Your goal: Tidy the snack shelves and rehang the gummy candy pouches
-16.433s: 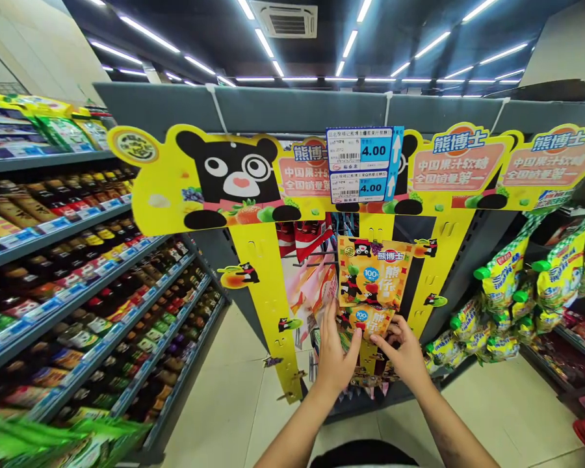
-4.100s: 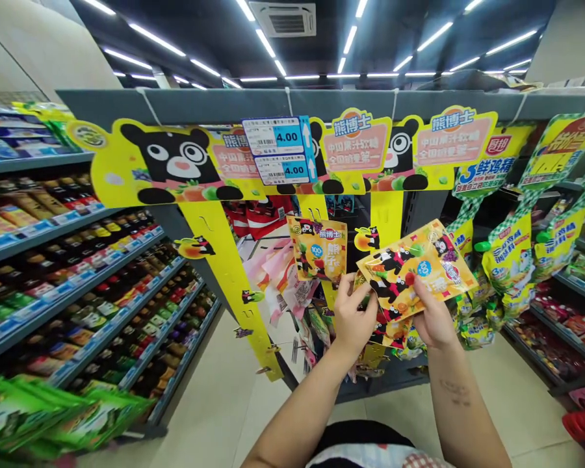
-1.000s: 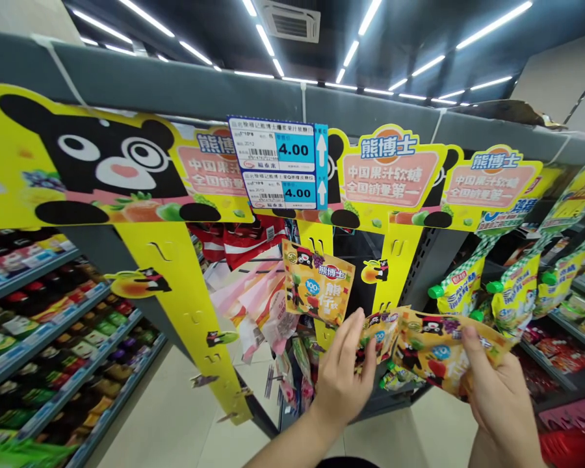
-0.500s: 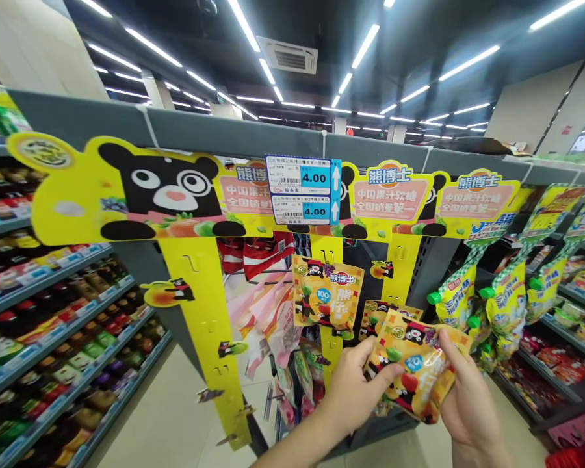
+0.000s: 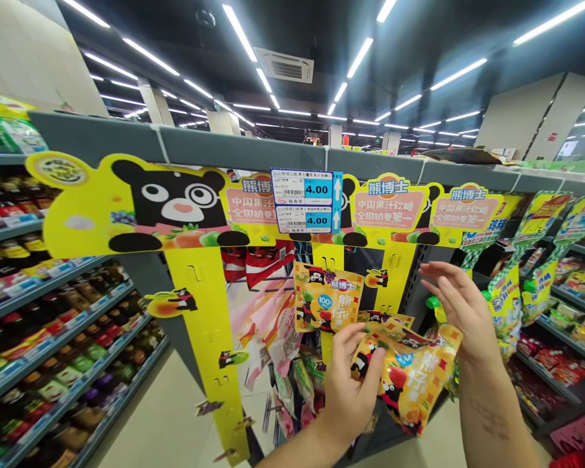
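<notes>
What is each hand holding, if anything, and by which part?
The left hand pinches the nearest orange-yellow packet by its left edge, thumb in front. The right hand, open near the packet's right end, grips nothing visible.

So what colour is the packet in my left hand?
The packet is mostly yellow-orange, best seen in the head view.
</notes>
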